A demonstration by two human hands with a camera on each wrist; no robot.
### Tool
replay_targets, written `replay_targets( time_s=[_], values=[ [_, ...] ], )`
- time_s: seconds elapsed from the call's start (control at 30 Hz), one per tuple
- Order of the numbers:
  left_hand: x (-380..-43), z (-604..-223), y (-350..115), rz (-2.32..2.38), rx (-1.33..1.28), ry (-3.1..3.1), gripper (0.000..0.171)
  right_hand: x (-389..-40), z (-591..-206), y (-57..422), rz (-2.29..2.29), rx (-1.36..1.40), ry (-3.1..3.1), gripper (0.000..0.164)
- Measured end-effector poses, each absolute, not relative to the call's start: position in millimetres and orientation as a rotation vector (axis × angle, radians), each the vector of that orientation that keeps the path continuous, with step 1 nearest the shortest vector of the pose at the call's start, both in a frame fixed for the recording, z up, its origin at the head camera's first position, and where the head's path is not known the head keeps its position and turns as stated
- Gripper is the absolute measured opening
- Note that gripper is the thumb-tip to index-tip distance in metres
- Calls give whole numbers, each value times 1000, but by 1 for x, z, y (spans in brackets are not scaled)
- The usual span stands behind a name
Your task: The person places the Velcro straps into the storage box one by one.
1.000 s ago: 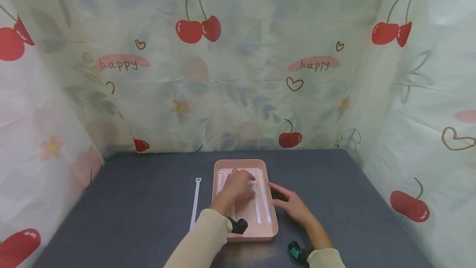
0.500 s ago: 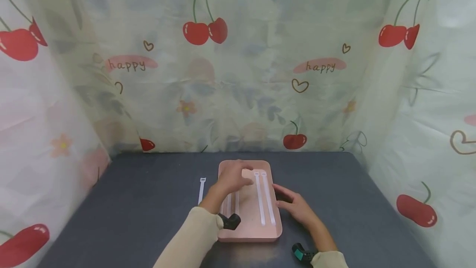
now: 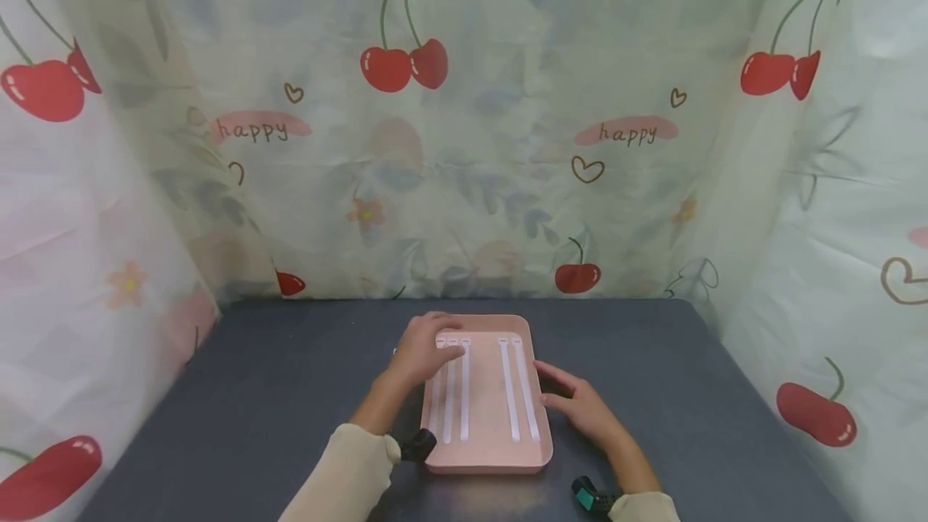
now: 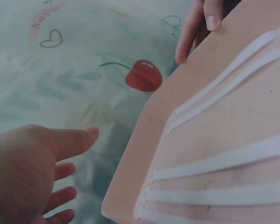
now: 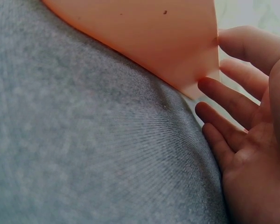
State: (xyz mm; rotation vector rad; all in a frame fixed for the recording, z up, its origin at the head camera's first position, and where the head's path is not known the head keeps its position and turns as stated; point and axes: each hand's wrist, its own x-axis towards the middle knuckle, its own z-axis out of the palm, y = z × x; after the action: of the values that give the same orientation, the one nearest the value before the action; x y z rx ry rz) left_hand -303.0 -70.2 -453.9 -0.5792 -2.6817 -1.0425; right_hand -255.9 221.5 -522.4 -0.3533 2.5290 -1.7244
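A pink rectangular tray [image 3: 487,417] lies on the table with several white cable straps in it. Three straps [image 3: 466,393] lie side by side toward its left, and a pair [image 3: 510,393] runs along its right. My left hand [image 3: 419,353] hovers over the tray's far left edge, thumb and fingers spread, holding nothing; the left wrist view shows that hand [image 4: 28,163] beside the tray's corner. Against the tray's right wall my right hand [image 3: 576,401] rests its fingertips [image 5: 210,86]. Left of the tray, another strap is almost wholly hidden behind my left hand and forearm.
The dark grey table [image 3: 290,393] stretches around the tray. A curtain [image 3: 478,184] printed with cherries and hearts hangs behind it and along both sides. Black wrist cameras [image 3: 419,445] are strapped to both wrists.
My left hand has moved left, from over the middle of the tray to its left edge, uncovering the straps there. The right hand stays at the tray's right side. The view shifts slightly.
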Motion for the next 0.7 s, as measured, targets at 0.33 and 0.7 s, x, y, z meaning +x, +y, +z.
replay_targets(
  time_s=[0.33, 0.7],
  values=[
    [-293, -476, -103, -1106, -348, -2571, 31, -263, -532, 226, -1736, -362, 2515, 56],
    [-291, -514, -133, -1171, -62, -2614, 28, -260, -532, 225, -1731, -344, 2512, 55]
  ],
)
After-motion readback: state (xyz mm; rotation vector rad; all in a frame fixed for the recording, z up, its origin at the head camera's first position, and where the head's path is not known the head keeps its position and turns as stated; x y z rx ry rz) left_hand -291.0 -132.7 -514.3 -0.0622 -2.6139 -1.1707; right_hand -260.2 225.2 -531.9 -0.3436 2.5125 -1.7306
